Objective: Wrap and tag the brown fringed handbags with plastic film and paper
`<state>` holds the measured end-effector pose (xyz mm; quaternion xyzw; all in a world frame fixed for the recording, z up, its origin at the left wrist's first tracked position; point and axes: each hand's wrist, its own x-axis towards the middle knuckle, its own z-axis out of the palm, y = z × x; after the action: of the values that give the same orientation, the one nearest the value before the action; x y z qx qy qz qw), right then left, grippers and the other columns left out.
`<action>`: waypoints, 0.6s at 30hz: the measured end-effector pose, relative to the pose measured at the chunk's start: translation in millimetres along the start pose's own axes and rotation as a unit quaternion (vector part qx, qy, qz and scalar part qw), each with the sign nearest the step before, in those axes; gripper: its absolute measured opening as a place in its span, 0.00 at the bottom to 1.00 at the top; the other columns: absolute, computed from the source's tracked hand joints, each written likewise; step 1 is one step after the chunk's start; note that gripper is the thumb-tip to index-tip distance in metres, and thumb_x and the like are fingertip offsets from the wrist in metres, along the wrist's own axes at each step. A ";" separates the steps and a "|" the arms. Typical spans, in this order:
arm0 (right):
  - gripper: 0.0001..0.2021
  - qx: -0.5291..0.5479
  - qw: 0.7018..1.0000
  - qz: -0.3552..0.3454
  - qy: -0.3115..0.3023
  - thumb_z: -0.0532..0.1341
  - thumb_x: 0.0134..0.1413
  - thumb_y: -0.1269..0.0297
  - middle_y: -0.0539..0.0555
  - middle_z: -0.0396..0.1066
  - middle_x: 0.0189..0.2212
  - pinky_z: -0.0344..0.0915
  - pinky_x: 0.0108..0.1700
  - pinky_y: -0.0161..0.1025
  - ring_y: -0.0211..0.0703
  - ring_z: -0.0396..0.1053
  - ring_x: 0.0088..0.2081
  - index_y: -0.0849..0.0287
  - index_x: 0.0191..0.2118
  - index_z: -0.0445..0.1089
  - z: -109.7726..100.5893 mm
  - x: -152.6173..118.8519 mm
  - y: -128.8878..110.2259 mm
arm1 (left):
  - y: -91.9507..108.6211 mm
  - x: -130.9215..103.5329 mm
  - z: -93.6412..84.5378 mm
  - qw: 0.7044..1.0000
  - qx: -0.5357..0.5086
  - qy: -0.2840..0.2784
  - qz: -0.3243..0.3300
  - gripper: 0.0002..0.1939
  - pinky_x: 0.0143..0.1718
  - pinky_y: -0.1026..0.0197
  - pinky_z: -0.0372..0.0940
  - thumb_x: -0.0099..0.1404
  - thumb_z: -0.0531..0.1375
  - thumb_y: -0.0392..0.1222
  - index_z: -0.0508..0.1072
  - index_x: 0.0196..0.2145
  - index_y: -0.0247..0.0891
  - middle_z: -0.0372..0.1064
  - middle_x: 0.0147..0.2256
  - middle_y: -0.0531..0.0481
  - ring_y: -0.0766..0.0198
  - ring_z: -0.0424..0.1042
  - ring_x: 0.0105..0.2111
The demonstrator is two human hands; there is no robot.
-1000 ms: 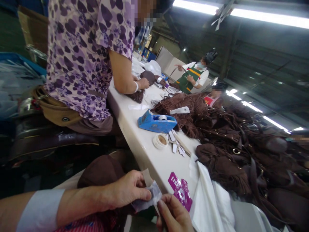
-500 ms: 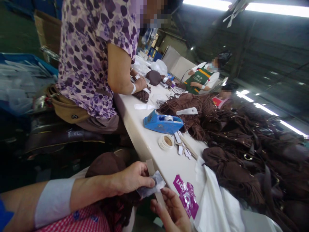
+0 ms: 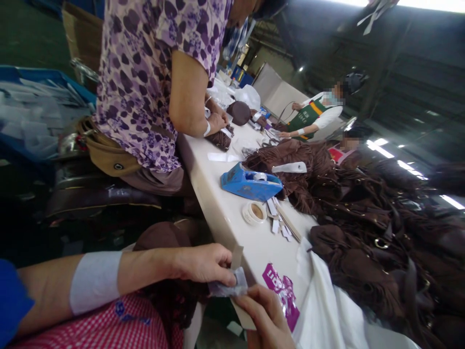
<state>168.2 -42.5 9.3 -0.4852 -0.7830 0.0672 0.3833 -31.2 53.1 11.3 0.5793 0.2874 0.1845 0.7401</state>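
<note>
My left hand (image 3: 209, 264) pinches a small grey-white plastic piece (image 3: 228, 286) wrapped around a flat beige strip (image 3: 244, 315). The strip runs through it, its upper end sticking up past my left fingers. Closed on the strip's lower part and the plastic's edge is my right hand (image 3: 265, 312). Both hands are close together just off the table's near edge. Below my left forearm lies a dark brown bag (image 3: 163, 237) on my lap, partly hidden.
On the white table (image 3: 218, 208) are a blue tape dispenser (image 3: 250, 183), a round tub (image 3: 254, 212), a purple wrapper (image 3: 281, 293), white cloth (image 3: 327, 300) and a brown bag pile (image 3: 356, 261). A person in a patterned shirt (image 3: 145, 82) works at the far left.
My right hand has closed from loosely spread fingers onto the strip and moved up against the plastic. The view has shifted slightly.
</note>
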 end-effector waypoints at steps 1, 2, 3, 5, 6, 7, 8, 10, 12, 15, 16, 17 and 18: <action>0.13 -0.024 1.000 0.006 0.013 0.54 0.67 0.67 0.58 0.70 0.42 0.73 0.38 0.34 0.43 0.75 0.39 0.52 0.38 0.78 0.8 0.3 1.5 | 3.6 -2.0 -0.5 0.999 0.030 -0.012 -0.003 0.07 0.23 0.68 0.56 0.53 0.60 0.39 0.73 0.32 0.35 0.65 0.26 0.55 0.68 0.61 0.24; 0.12 -0.034 0.999 0.017 0.021 0.57 0.66 0.66 0.59 0.70 0.46 0.74 0.41 0.36 0.45 0.75 0.42 0.52 0.36 0.78 2.2 -0.2 3.8 | 7.7 -4.0 -1.0 0.998 0.059 -0.020 -0.003 0.05 0.23 0.68 0.55 0.55 0.60 0.39 0.71 0.30 0.36 0.64 0.25 0.56 0.68 0.61 0.24; 0.11 -0.028 0.999 0.035 0.024 0.58 0.65 0.65 0.59 0.69 0.51 0.74 0.45 0.38 0.47 0.74 0.46 0.53 0.34 0.78 4.1 -1.4 7.0 | 12.1 -6.1 -1.4 0.996 0.087 -0.024 0.000 0.03 0.23 0.68 0.54 0.56 0.60 0.39 0.70 0.28 0.37 0.63 0.24 0.56 0.68 0.61 0.24; 0.09 0.027 0.996 0.078 0.015 0.60 0.64 0.63 0.59 0.70 0.55 0.73 0.50 0.40 0.49 0.73 0.51 0.53 0.34 0.77 8.7 -4.5 15.1 | 21.2 -9.7 -1.4 0.989 0.146 -0.029 0.011 0.06 0.22 0.68 0.53 0.59 0.59 0.37 0.67 0.25 0.38 0.62 0.22 0.57 0.68 0.61 0.22; 0.08 0.067 0.993 0.097 0.007 0.61 0.63 0.62 0.58 0.73 0.53 0.73 0.50 0.39 0.49 0.74 0.51 0.54 0.35 0.77 11.1 -6.1 19.3 | 25.4 -11.0 -1.0 0.983 0.180 -0.034 0.018 0.07 0.23 0.67 0.53 0.60 0.59 0.36 0.66 0.25 0.38 0.62 0.21 0.57 0.68 0.61 0.22; 0.06 0.106 0.988 0.113 -0.001 0.63 0.62 0.61 0.57 0.76 0.49 0.73 0.49 0.38 0.48 0.75 0.49 0.54 0.36 0.77 13.2 -7.5 23.2 | 29.1 -12.1 -0.4 0.974 0.221 -0.039 0.027 0.08 0.23 0.67 0.53 0.61 0.59 0.35 0.66 0.24 0.38 0.61 0.21 0.57 0.68 0.61 0.22; 0.05 0.140 0.982 0.128 -0.008 0.64 0.60 0.61 0.56 0.78 0.44 0.74 0.46 0.37 0.47 0.76 0.46 0.54 0.37 0.77 14.9 -8.4 26.3 | 32.2 -12.7 0.4 0.963 0.263 -0.040 0.038 0.09 0.23 0.67 0.53 0.61 0.59 0.34 0.66 0.23 0.38 0.60 0.20 0.57 0.68 0.61 0.22; 0.05 0.189 0.970 0.153 -0.015 0.66 0.58 0.61 0.55 0.79 0.40 0.75 0.41 0.35 0.45 0.77 0.40 0.56 0.35 0.76 17.2 -8.7 29.3 | 36.1 -13.0 1.9 0.940 0.334 -0.039 0.056 0.10 0.24 0.66 0.52 0.61 0.60 0.33 0.67 0.23 0.37 0.58 0.20 0.57 0.68 0.60 0.22; 0.06 0.214 0.961 0.175 -0.013 0.67 0.57 0.62 0.54 0.78 0.38 0.74 0.40 0.34 0.43 0.76 0.38 0.56 0.30 0.74 18.0 -6.7 27.5 | 38.2 -12.6 2.6 0.923 0.376 -0.047 0.059 0.10 0.24 0.66 0.52 0.62 0.61 0.34 0.67 0.23 0.37 0.57 0.20 0.57 0.67 0.60 0.22; 0.08 0.224 0.959 0.173 -0.008 0.67 0.56 0.63 0.54 0.77 0.37 0.73 0.39 0.35 0.44 0.75 0.38 0.56 0.27 0.73 18.1 -1.8 19.4 | 40.6 -12.4 2.4 0.903 0.419 -0.070 0.062 0.09 0.25 0.65 0.53 0.65 0.60 0.35 0.71 0.26 0.37 0.63 0.21 0.55 0.65 0.64 0.24; 0.08 0.222 0.960 0.171 -0.002 0.68 0.55 0.63 0.54 0.77 0.36 0.73 0.39 0.35 0.44 0.75 0.38 0.56 0.27 0.73 18.3 -0.4 16.1 | 41.5 -12.8 2.3 0.894 0.436 -0.074 0.065 0.08 0.26 0.65 0.54 0.65 0.59 0.36 0.73 0.27 0.37 0.66 0.23 0.54 0.64 0.65 0.26; 0.07 0.218 0.960 0.173 0.007 0.68 0.55 0.63 0.54 0.77 0.35 0.73 0.39 0.36 0.44 0.75 0.38 0.56 0.27 0.74 18.8 0.8 12.6 | 42.3 -13.4 2.5 0.886 0.454 -0.076 0.066 0.08 0.27 0.64 0.54 0.66 0.59 0.36 0.74 0.29 0.37 0.69 0.25 0.52 0.62 0.67 0.28; 0.06 0.214 0.959 0.182 0.019 0.68 0.55 0.63 0.54 0.77 0.35 0.73 0.39 0.36 0.44 0.75 0.38 0.56 0.28 0.75 19.5 1.7 9.1 | 42.8 -14.3 2.9 0.878 0.468 -0.077 0.066 0.08 0.27 0.63 0.55 0.66 0.58 0.36 0.75 0.30 0.37 0.71 0.27 0.50 0.61 0.69 0.30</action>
<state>161.2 -31.3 -7.7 -0.5274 -0.6409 0.2928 0.4747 -37.7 53.5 56.1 0.8880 0.2437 0.0320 0.3887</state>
